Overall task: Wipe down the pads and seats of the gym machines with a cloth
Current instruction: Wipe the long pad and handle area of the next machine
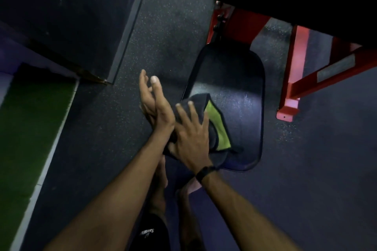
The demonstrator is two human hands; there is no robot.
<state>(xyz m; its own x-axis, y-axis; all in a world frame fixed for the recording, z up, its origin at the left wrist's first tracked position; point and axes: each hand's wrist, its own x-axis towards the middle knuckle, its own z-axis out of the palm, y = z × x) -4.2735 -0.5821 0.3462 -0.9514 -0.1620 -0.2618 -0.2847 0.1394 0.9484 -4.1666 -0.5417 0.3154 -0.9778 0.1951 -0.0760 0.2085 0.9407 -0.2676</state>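
Head view. A dark padded seat on a red machine frame stands over speckled rubber floor. The right hand presses a folded cloth, dark with a yellow-green panel, onto the near left part of the seat; its fingers lie spread and nearly straight on top of the fabric, not curled round it. The left hand is raised just beside it, fingers straight and holding nothing, apparently clear of the seat. A black band circles the right wrist. Risk, as judged: held only by flat pressure near the seat's edge, the cloth may slide off onto the floor, and the far seat half may go unwiped.
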